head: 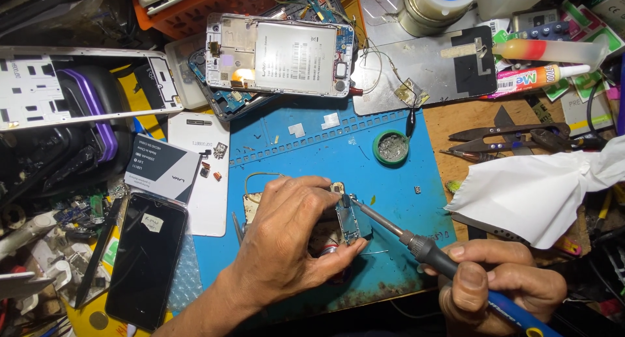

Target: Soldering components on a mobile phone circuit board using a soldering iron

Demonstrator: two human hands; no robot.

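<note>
My left hand (290, 236) presses down on a small phone circuit board (348, 220) lying on the blue work mat (384, 174), fingers curled around its left side. My right hand (498, 281) grips a soldering iron (416, 246) by its blue and black handle; the metal tip touches the upper part of the board. A thin solder wire runs out from under my left hand near the board.
An opened phone with its back exposed (280, 57) lies at the mat's far edge. A black phone (146, 259) rests at left. A green tin of solder wick (390, 147), scissors (514, 138), white tissue (547, 187) and glue tubes (547, 50) sit right.
</note>
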